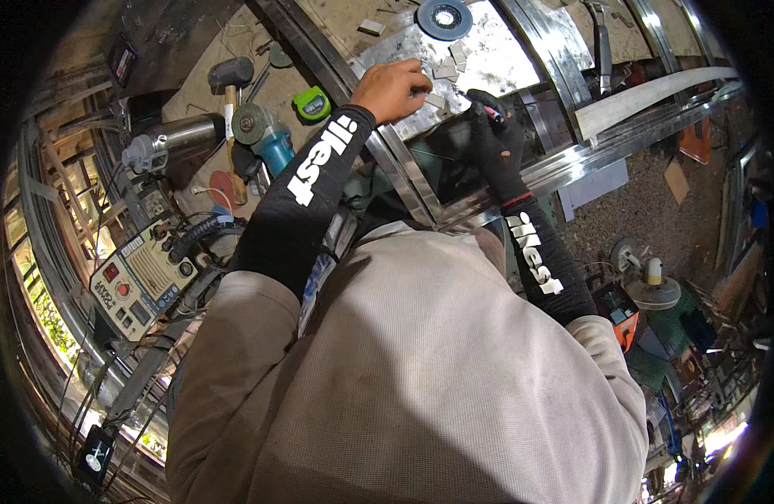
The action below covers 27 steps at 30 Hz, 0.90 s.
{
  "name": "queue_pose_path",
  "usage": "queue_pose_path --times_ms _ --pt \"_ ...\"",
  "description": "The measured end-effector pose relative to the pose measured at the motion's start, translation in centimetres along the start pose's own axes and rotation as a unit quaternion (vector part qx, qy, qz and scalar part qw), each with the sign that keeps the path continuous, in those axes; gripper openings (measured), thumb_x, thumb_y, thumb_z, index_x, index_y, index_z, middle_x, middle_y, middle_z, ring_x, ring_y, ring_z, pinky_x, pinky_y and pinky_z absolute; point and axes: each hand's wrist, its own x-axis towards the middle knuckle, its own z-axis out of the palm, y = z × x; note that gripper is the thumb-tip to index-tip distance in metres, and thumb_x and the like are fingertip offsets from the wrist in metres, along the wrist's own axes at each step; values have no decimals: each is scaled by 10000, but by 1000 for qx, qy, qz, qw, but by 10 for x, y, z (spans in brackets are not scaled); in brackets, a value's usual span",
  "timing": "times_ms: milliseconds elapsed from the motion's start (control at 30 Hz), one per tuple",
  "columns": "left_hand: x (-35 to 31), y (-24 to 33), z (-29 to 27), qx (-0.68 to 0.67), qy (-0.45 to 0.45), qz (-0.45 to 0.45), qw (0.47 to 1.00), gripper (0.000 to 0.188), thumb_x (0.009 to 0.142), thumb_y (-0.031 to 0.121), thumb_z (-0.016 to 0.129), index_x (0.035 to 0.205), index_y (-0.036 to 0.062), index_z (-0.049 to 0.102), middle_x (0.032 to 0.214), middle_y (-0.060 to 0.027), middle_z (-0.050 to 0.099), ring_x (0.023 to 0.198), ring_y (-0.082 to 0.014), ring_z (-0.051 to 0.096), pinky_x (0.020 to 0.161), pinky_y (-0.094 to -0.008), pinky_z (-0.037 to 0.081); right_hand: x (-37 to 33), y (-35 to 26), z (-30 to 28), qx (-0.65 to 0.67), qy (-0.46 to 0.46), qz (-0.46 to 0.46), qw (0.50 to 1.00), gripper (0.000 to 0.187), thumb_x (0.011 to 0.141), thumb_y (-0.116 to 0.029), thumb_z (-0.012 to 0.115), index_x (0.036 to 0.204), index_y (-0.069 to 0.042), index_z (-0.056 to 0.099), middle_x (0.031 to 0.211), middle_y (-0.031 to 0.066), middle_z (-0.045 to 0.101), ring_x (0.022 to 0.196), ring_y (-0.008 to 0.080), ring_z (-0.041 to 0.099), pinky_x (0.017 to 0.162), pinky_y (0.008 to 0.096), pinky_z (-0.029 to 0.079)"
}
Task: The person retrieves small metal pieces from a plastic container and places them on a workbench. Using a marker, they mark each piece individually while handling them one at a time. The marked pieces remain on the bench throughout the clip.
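Observation:
My bare left hand [393, 90] rests over a metal sheet [492, 38] with its fingers curled in. A small flat metal plate [435, 101] lies right at those fingertips; whether they grip it is hidden. Wearing a black glove, my right hand [498, 143] is closed around a slim pen-like marker [490, 112] with a red part, pointed toward the left hand. More small metal plates [446, 72] lie on the sheet between the hands and a round flap disc [445, 18]. Shiny metal frame tubes [408, 181] run beneath both wrists.
Left of my arm are a green tape measure [311, 104], an angle grinder [273, 144], a hammer [230, 77] and a metal bottle [185, 139]. A welding machine [143, 277] stands lower left. A curved metal strip [647, 102] and pliers [603, 50] lie on the right.

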Motion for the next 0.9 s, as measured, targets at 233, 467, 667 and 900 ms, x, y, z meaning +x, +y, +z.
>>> queue_pose_path --times_ms 233,467,667,900 --pt "1 1 -1 3 7 -2 1000 197 886 254 779 1052 157 821 1031 -65 691 997 -311 718 894 -455 578 13 -7 11 34 -15 10 999 196 1068 -146 704 1209 -22 764 982 19 763 851 72 647 745 269 525" --pt "0 0 -1 1 7 3 1000 226 881 258 747 1072 165 821 1030 -64 693 1005 -310 719 905 -456 577 20 -11 26 -42 -29 -38 998 179 1027 -163 723 1143 -31 757 949 164 774 753 251 762 691 366 580" --pt "1 0 0 8 7 -1 1000 228 871 245 753 1076 168 820 1025 -59 693 1011 -308 719 911 -454 580 29 -12 30 -74 -45 -45 995 190 1021 -172 710 1154 -46 759 969 187 771 797 321 777 708 412 592" --pt "1 1 0 13 8 -3 1000 263 842 215 789 1099 169 820 1051 -58 694 1039 -292 719 933 -455 580 32 -13 31 -112 -68 -57 990 204 1010 -198 709 1160 -67 753 1026 188 767 915 372 767 786 441 598"
